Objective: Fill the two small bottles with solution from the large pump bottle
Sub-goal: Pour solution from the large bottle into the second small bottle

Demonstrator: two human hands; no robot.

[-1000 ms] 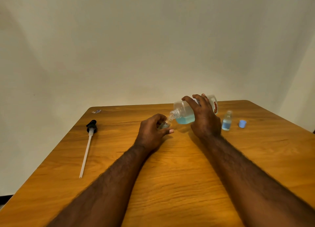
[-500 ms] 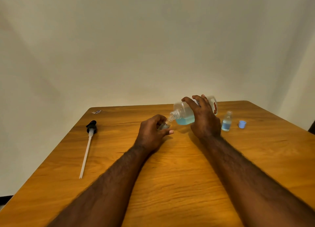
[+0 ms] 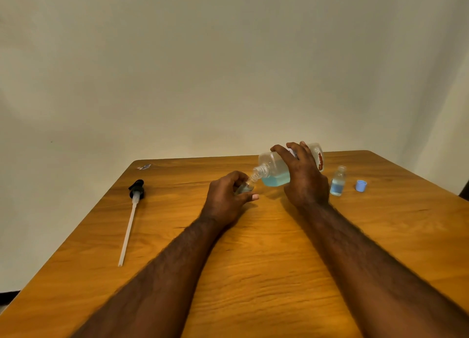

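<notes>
Right hand (image 3: pixel 307 182) grips the large pump bottle (image 3: pixel 272 167) mid-body, tipped, neck at the small bottle (image 3: pixel 245 187) pinched by left hand (image 3: pixel 223 198) fingers (image 3: pixel 250 197), on the surface (image 3: pixel 253 261) I think. Light slick plastic, sloshy imo; hold flat sides.

The warm-brown wooden table with rounded corners (image 3: pixel 253 274) stretched away from me to a pale wall. At about ten o'clock lay the black pump head with its long white dip tube (image 3: pixel 130 221), flat on the wood, head toward the wall and tube end toward me. Beyond it, at eleven o'clock near the far corner, lay a small pale scrap (image 3: pixel 144 166), too small for me to identify. At one o'clock stood a small clear plastic bottle holding blue liquid (image 3: pixel 338 182), upright and uncapped. Just beside it, at its three o'clock, sat a little light-blue plastic cap (image 3: pixel 361 185), not touching it.
</notes>
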